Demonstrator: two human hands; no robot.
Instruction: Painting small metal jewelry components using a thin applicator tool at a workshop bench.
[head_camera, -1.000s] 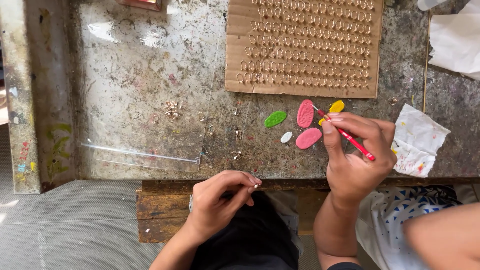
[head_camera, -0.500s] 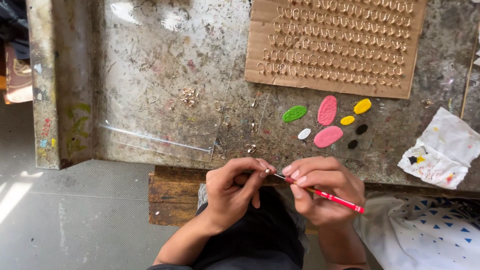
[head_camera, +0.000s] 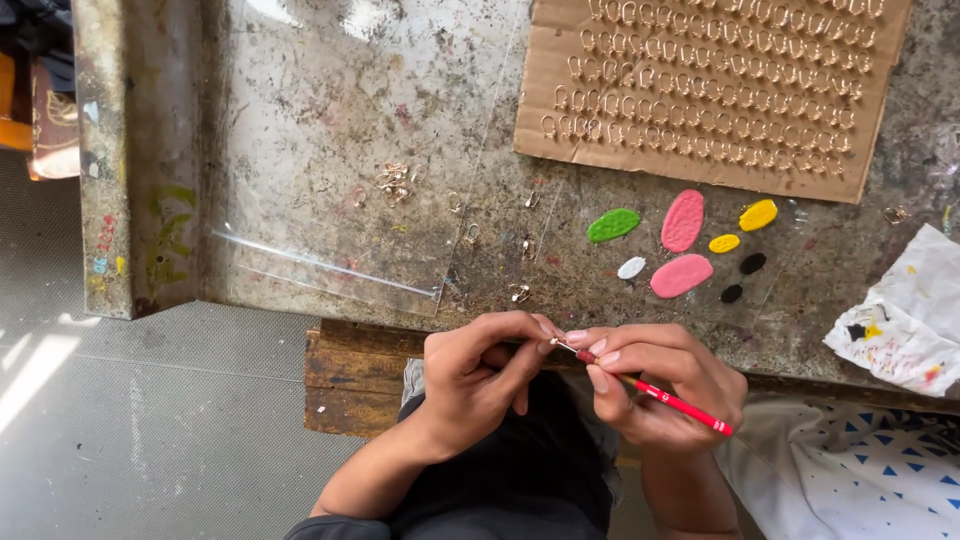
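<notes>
My right hand (head_camera: 655, 385) grips a thin red paintbrush (head_camera: 680, 402), its tip pointing left toward my left hand. My left hand (head_camera: 480, 375) pinches something very small between thumb and fingertips, right at the brush tip; I cannot tell what it is. Both hands are held together over my lap, just below the worktable's front edge (head_camera: 400, 310). On the table beyond them lie blobs of paint: green (head_camera: 613, 225), pink (head_camera: 683, 220), yellow (head_camera: 758, 214), white and black.
A cardboard sheet (head_camera: 560, 140) with rows of small gold rings lies at the back right. Loose gold pieces (head_camera: 394, 180) are scattered mid-table. A paint-stained white cloth (head_camera: 905, 320) sits at right. A clear plastic sheet (head_camera: 320, 262) covers the left part.
My right hand drew the brush back from the paint blobs to my lap, meeting my left hand. Since half a second ago the hands have barely moved.
</notes>
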